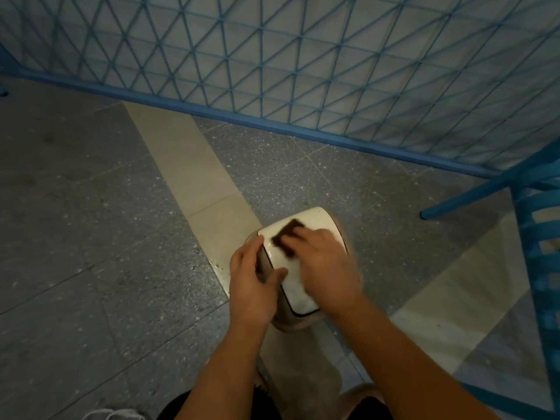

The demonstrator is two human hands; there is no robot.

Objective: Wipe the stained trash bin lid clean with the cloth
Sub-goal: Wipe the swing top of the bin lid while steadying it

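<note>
A small cream trash bin stands on the floor in the lower middle of the head view, topped by a white lid (pixel 315 221) with a dark rim line. My left hand (pixel 253 280) grips the bin's left edge, thumb lying over the lid. My right hand (pixel 325 262) presses a dark brown cloth (pixel 286 236) onto the lid; the cloth's far corner sticks out past my fingers. The right hand is motion-blurred. Most of the lid's near half is hidden under my hands.
The bin sits on grey speckled floor tiles (pixel 91 237) crossed by a beige strip. A blue lattice fence (pixel 303 71) runs along the back. A blue chair (pixel 533 207) stands at the right. A white shoe (pixel 115 415) shows at the bottom edge.
</note>
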